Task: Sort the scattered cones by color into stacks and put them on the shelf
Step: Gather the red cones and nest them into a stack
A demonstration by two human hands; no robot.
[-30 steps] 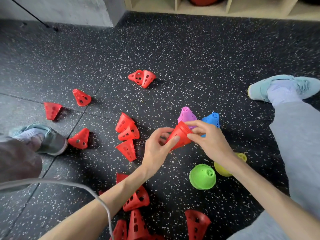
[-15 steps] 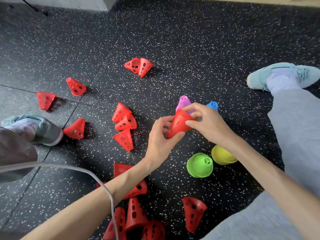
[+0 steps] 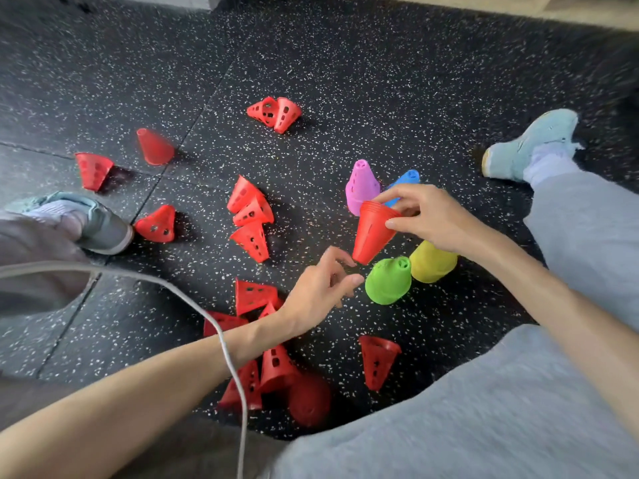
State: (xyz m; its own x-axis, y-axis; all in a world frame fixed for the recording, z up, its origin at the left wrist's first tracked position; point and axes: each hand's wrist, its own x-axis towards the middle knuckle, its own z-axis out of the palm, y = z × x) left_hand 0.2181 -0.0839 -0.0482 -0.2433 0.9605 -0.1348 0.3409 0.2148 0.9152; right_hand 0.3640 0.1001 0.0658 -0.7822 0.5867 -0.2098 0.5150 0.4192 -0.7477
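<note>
My right hand (image 3: 427,219) grips the wide rim of a red cone stack (image 3: 371,235), held tip-down above the floor. Just below it, my left hand (image 3: 320,292) hovers with relaxed fingers and holds nothing; its fingertips are near the stack's tip. Upright stacks stand on the floor around them: purple (image 3: 361,186), blue (image 3: 406,178) partly hidden behind my right hand, green (image 3: 389,280) and yellow (image 3: 432,262). Several loose red cones lie scattered, among them a cluster (image 3: 250,217) left of centre and a pile (image 3: 273,371) under my left forearm.
The floor is black speckled rubber matting (image 3: 380,81). My left shoe (image 3: 86,219) is at the left, my right shoe (image 3: 529,146) at the right, with grey trouser legs along the right and bottom. A grey cable (image 3: 221,340) crosses my left forearm. A pale shelf edge (image 3: 518,8) shows at the top.
My left hand has let go of the red stack and dropped below it. The right hand now holds the stack alone, tip-down. The view has tilted downward.
</note>
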